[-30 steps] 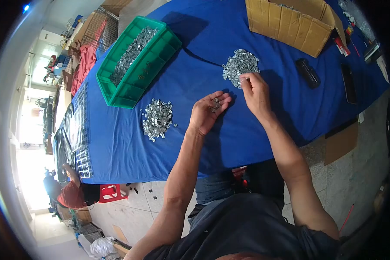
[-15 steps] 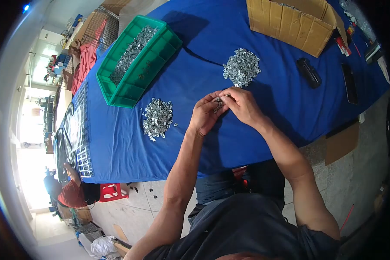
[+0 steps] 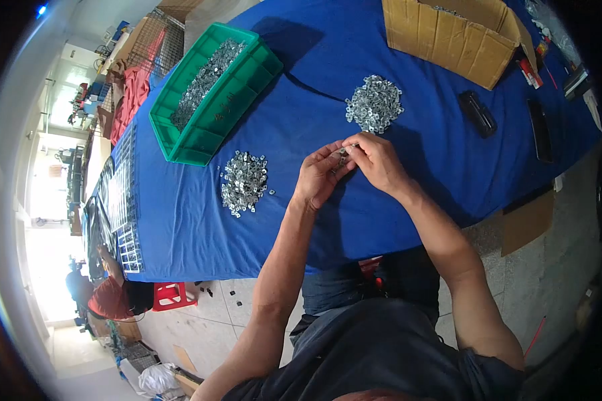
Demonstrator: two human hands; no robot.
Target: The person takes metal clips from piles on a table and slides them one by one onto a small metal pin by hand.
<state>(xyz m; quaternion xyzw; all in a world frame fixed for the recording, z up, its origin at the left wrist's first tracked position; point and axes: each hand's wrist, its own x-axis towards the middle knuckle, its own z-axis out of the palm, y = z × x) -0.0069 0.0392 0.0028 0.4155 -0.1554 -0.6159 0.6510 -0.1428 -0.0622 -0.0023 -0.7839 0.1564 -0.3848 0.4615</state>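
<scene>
Several small metal pieces (image 3: 342,155) lie in the palm and fingers of my left hand (image 3: 320,175), which is curled around them. My right hand (image 3: 376,160) meets it at the fingertips, with thumb and forefinger pinched on a small metal piece. Just above my hands, a heap of small metal pieces (image 3: 374,104) rests on the blue cloth (image 3: 301,227). Another heap of like pieces (image 3: 244,183) lies to the left of my left hand. Beyond that heap is a green bin (image 3: 215,110) holding many more metal pieces.
A cardboard box (image 3: 448,41) stands at the upper right. Near it lie a black case (image 3: 477,113) and a dark flat object (image 3: 539,130). White wire grids (image 3: 122,200) line the left table edge. A person (image 3: 111,299) in red is beside a red stool (image 3: 174,296).
My right hand has come from the edge of the upper heap down to my left hand. The left fingers, spread earlier, have curled in. Over the last half second the hands barely moved.
</scene>
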